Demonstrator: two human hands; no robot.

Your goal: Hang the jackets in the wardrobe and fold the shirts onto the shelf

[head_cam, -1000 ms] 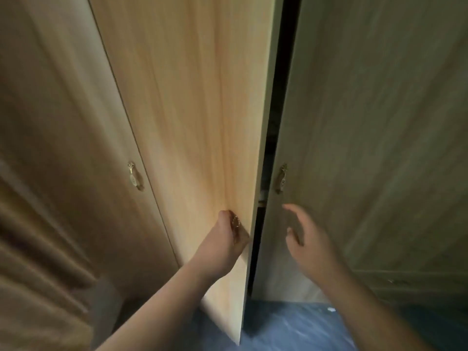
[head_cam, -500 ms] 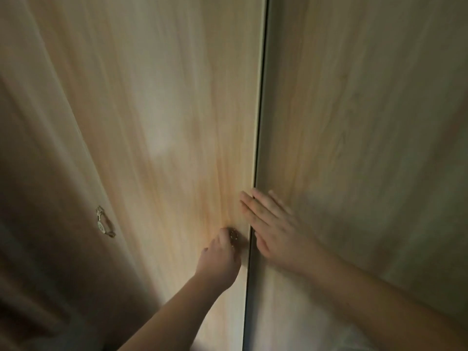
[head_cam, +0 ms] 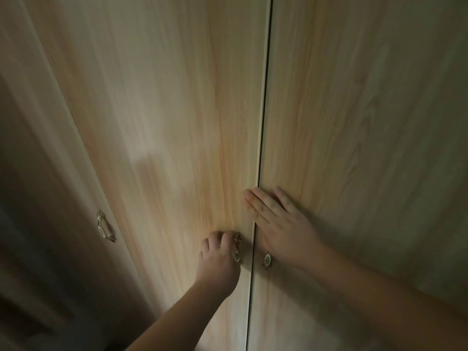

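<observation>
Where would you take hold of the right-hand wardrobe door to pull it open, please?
By its small metal handle, beside the seam, under the right hand lying flat on the door. Come from the front and pinch it, as the left hand holds the neighbouring handle: the panel is flat and the seam looks too narrow for fingertips.

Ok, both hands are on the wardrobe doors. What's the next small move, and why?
Probably let go. The left door and the right door meet with only a thin dark seam between them, so they look closed. The left hand pinches the handle of the left door, and the right hand lies flat on the right door. Easing both hands away seems the natural step.
</observation>
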